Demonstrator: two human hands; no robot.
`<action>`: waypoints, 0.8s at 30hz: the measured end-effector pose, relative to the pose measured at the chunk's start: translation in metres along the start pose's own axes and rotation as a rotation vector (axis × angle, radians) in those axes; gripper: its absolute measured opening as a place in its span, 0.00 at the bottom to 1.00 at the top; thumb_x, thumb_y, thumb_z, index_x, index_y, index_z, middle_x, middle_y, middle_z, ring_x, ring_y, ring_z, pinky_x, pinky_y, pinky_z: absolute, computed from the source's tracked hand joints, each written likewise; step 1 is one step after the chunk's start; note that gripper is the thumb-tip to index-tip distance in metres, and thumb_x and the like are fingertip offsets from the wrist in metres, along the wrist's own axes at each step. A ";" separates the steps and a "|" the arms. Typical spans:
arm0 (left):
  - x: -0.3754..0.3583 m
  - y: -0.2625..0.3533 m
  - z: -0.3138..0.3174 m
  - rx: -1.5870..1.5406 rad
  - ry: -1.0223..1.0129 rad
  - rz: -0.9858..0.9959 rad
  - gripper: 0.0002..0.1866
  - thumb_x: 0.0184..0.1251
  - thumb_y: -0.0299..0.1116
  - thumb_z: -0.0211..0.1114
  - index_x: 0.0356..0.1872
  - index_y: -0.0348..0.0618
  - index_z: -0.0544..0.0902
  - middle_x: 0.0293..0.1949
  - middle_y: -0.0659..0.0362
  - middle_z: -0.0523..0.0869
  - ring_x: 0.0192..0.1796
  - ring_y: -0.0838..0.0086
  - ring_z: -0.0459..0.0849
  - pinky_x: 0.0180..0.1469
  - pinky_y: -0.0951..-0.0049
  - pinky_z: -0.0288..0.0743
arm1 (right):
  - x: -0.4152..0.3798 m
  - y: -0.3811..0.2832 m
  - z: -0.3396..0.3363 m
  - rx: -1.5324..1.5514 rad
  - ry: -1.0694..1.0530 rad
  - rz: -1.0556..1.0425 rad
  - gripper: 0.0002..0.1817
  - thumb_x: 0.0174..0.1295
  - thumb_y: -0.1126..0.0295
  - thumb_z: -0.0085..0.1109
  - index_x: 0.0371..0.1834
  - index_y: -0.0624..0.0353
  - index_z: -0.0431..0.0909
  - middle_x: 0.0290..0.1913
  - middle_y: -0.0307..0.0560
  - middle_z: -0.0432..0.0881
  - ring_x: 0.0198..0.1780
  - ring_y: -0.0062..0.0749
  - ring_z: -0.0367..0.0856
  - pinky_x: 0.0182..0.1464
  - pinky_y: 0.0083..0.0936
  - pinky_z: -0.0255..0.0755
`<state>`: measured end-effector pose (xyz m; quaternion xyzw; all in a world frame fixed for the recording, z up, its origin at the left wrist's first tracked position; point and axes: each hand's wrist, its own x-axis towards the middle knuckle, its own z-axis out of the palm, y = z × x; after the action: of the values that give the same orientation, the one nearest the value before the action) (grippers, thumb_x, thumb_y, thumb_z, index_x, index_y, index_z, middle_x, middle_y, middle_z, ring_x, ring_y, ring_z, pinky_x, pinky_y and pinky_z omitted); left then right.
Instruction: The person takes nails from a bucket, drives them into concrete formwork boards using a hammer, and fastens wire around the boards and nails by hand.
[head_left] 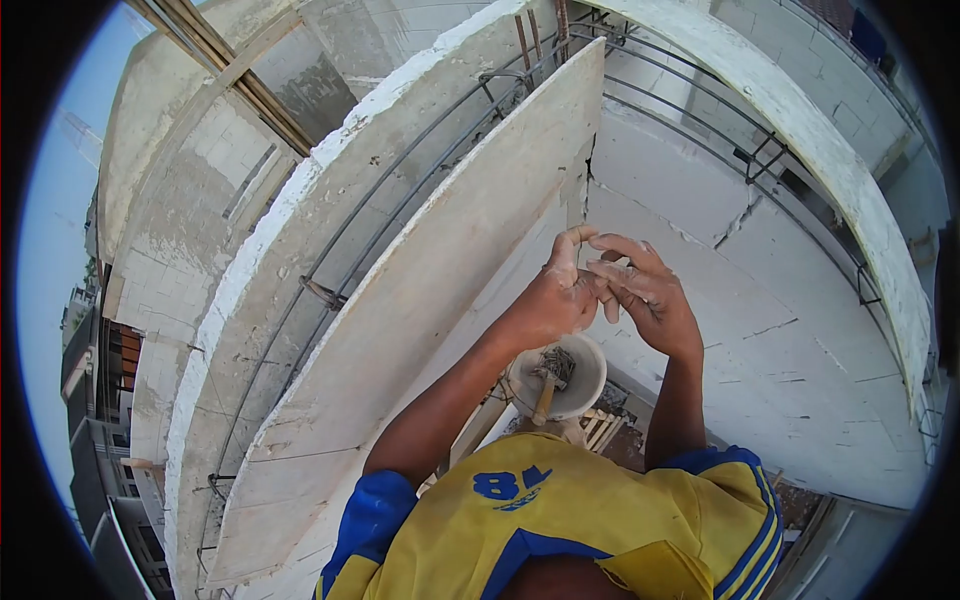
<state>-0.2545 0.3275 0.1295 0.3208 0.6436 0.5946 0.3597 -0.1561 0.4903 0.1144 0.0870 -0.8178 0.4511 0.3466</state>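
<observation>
Bright daylight, outdoors, sun from upper left w/ blue sky [60, 190] showing there. White block wall [700, 190] lit evenly, soft shade under the board [420, 300]. Strong fisheye: straight edges bowed, black vignette round the frame, red fringe at far left. Centre was sharp, no motion blur; edges softer. No harsh glare, yellow shirt [600, 520] slightly saturated

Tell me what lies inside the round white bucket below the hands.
Inside the round white bucket: a wooden-handled hammer atop grey nails. Its bottom is covered.
</observation>
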 end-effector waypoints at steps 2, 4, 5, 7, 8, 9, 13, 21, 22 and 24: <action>0.001 -0.005 -0.005 -0.026 -0.057 -0.027 0.31 0.79 0.37 0.54 0.71 0.38 0.49 0.32 0.56 0.83 0.25 0.82 0.74 0.26 0.81 0.68 | 0.000 0.005 -0.005 -0.016 -0.219 0.072 0.21 0.57 0.81 0.63 0.54 0.54 0.84 0.50 0.47 0.83 0.44 0.41 0.79 0.47 0.31 0.75; 0.000 -0.009 -0.011 -0.422 -0.125 -0.122 0.32 0.77 0.38 0.57 0.71 0.39 0.50 0.34 0.55 0.84 0.26 0.80 0.76 0.26 0.80 0.68 | 0.007 0.014 -0.011 -0.042 -0.243 0.036 0.18 0.56 0.81 0.64 0.51 0.56 0.85 0.45 0.47 0.84 0.41 0.41 0.79 0.44 0.32 0.76; -0.003 -0.010 -0.011 -0.428 -0.128 -0.140 0.32 0.77 0.38 0.57 0.71 0.39 0.50 0.34 0.55 0.84 0.26 0.80 0.76 0.26 0.80 0.68 | 0.009 0.019 -0.012 -0.066 -0.267 0.006 0.15 0.56 0.81 0.64 0.47 0.58 0.86 0.40 0.47 0.85 0.39 0.41 0.80 0.42 0.32 0.76; -0.006 -0.010 -0.010 -0.372 -0.005 -0.245 0.30 0.76 0.39 0.58 0.71 0.40 0.56 0.32 0.57 0.84 0.23 0.82 0.74 0.22 0.80 0.64 | 0.016 0.036 -0.007 -0.111 -0.131 0.001 0.10 0.57 0.80 0.64 0.43 0.60 0.85 0.36 0.47 0.85 0.35 0.41 0.80 0.39 0.32 0.76; -0.008 -0.012 -0.013 -0.375 -0.015 -0.260 0.30 0.76 0.39 0.58 0.71 0.40 0.56 0.32 0.57 0.84 0.23 0.82 0.74 0.22 0.80 0.64 | 0.020 0.048 -0.003 -0.159 0.005 -0.022 0.06 0.59 0.78 0.64 0.39 0.62 0.85 0.32 0.47 0.85 0.32 0.41 0.81 0.37 0.32 0.76; -0.008 -0.015 -0.018 -0.228 0.064 -0.283 0.28 0.76 0.39 0.59 0.69 0.40 0.60 0.30 0.58 0.83 0.24 0.82 0.75 0.23 0.80 0.64 | 0.025 0.063 0.003 -0.165 0.116 0.084 0.05 0.61 0.77 0.64 0.38 0.63 0.84 0.31 0.47 0.85 0.29 0.38 0.80 0.36 0.30 0.76; -0.004 -0.021 -0.015 0.214 0.441 -0.128 0.21 0.77 0.35 0.55 0.65 0.35 0.67 0.24 0.57 0.81 0.26 0.76 0.77 0.30 0.73 0.70 | 0.053 0.140 0.046 -0.307 0.356 0.143 0.05 0.64 0.74 0.61 0.40 0.62 0.81 0.32 0.52 0.86 0.27 0.46 0.83 0.33 0.31 0.77; -0.006 -0.015 -0.019 0.818 0.709 0.125 0.18 0.75 0.27 0.52 0.63 0.37 0.69 0.28 0.46 0.85 0.33 0.53 0.87 0.39 0.58 0.77 | 0.078 0.180 0.120 -0.415 0.370 0.192 0.04 0.64 0.73 0.59 0.38 0.60 0.76 0.30 0.58 0.84 0.29 0.57 0.84 0.33 0.43 0.78; -0.008 -0.014 -0.020 0.818 0.717 0.121 0.18 0.75 0.27 0.52 0.63 0.37 0.69 0.28 0.46 0.85 0.33 0.53 0.87 0.39 0.58 0.77 | 0.080 0.182 0.121 -0.414 0.373 0.231 0.04 0.63 0.73 0.59 0.38 0.60 0.75 0.30 0.59 0.84 0.29 0.57 0.84 0.33 0.44 0.78; -0.011 -0.013 -0.023 0.841 0.727 0.154 0.14 0.73 0.27 0.55 0.58 0.37 0.74 0.32 0.42 0.87 0.36 0.46 0.87 0.39 0.54 0.78 | 0.080 0.184 0.122 -0.412 0.369 0.264 0.05 0.62 0.74 0.60 0.38 0.60 0.75 0.29 0.60 0.84 0.29 0.57 0.84 0.33 0.45 0.78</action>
<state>-0.2674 0.3046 0.1185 0.2573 0.8826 0.3834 -0.0887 -0.3595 0.5129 -0.0020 -0.1756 -0.8195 0.3252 0.4380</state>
